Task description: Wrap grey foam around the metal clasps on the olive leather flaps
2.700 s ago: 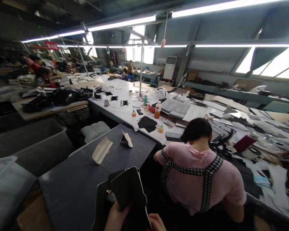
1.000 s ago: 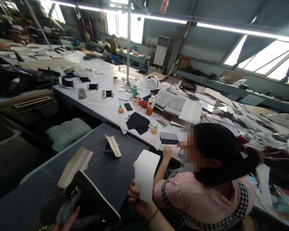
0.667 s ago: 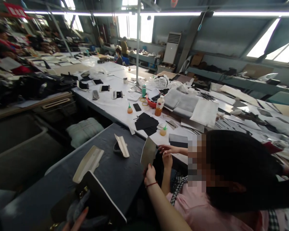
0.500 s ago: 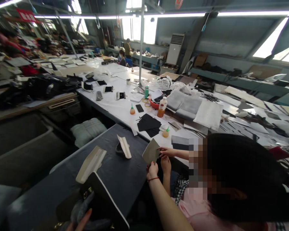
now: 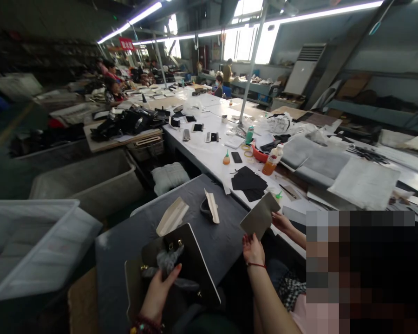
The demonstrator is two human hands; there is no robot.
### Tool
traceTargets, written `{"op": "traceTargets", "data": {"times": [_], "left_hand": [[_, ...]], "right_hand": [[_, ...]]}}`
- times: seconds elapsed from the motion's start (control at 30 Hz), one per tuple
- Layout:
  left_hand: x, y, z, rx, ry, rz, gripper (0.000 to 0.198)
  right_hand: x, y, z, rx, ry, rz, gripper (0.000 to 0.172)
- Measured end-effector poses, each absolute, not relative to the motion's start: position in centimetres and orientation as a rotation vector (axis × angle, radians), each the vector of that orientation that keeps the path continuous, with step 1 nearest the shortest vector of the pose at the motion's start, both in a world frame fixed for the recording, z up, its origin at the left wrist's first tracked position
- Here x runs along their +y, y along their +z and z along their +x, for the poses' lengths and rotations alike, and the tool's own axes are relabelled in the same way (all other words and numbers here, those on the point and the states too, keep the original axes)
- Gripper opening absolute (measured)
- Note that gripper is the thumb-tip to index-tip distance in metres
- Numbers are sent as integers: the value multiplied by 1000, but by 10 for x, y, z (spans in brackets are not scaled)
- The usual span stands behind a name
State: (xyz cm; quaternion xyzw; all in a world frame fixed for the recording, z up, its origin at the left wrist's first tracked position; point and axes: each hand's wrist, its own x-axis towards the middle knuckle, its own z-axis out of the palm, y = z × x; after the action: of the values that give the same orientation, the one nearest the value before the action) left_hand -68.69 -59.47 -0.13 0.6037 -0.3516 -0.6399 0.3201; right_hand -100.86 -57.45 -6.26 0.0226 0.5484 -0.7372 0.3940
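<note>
Two hands busy, one piece each. Left hand (image 5: pixel 159 290) gripping a dark bag panel (image 5: pixel 181 264) low over the near edge of the dark counter (image 5: pixel 125 246), thumb across a crumpled grey wad (image 5: pixel 169 262) by the brass fittings; tilted up toward the camera, probably for a look at the hardware side. Right hand (image 5: pixel 253 248) pinching the lower edge of a grey card piece (image 5: pixel 260 218), held up off the counter at an angle; a co-worker's hand (image 5: pixel 282 221) on its far edge, so likely a hand-over or a shared check, cannot tell which. Co-worker seated just right, mostly cut off by the frame. Behind the panel, lying flat on the dark counter: beige pattern strip (image 5: pixel 172 216) and a second beige strip (image 5: pixel 212 205) resting on a dark loop, both parked apart from the hands. Further out, white counter (image 5: pixel 209 155) with black cut pieces (image 5: pixel 249 182), an orange bottle (image 5: pixel 272 160), small glue bottles. Grey bins (image 5: pixel 87 178) at left. Panel's lower edge and left wrist partly out of frame; wad material hard to make out.
</note>
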Motion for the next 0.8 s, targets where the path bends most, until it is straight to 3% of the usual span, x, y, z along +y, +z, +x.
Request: {"op": "traceTargets", "data": {"times": [0.23,0.37,0.8], "left_hand": [[-599,-12,-712,-1088,-1764,1512,64],[-594,-6,-730,-1152,-1888,1445,64],[-589,-27,-730,-1246,-2042,1484,60]], "right_hand": [[-523,-23,-911,1299,-1615,-280,53],[-489,-16,-889,1380,-1492,-632,28],[-462,-53,-925,1458,-1726,-175,34]]}}
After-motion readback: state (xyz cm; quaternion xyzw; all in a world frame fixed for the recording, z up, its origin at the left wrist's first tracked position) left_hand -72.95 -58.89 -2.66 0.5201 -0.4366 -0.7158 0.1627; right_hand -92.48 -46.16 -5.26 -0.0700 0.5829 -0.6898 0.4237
